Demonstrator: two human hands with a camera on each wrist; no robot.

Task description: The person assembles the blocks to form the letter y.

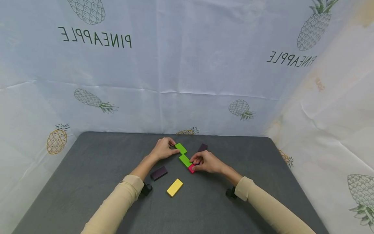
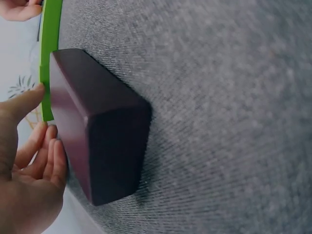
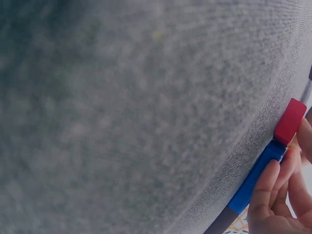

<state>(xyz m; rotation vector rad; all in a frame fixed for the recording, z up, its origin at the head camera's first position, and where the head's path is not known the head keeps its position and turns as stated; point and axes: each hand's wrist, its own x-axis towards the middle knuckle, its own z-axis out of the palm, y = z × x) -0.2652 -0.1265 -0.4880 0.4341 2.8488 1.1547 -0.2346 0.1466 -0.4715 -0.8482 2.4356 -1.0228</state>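
In the head view my left hand (image 1: pixel 163 149) pinches the far green block (image 1: pixel 180 148) between thumb and fingers. The left wrist view shows the same thumb and fingertips at the end of the green strip (image 2: pixel 46 102). A second green block (image 1: pixel 185 160) lies corner to corner with the first, nearer me. Against its near end sits a red block (image 1: pixel 191 168), which my right hand (image 1: pixel 206 162) pinches with the thumb at it. In the right wrist view a blue block (image 3: pixel 258 178) adjoins the red block (image 3: pixel 291 121) beside the fingers; the hand hides it from the head camera.
One dark purple block (image 1: pixel 159 173) lies near my left wrist, another (image 1: pixel 203 147) just beyond my right hand. A yellow block (image 1: pixel 174 188) lies nearer me on the grey table (image 1: pixel 96 182). Pineapple-printed cloth (image 1: pixel 187 65) hangs behind and along the sides.
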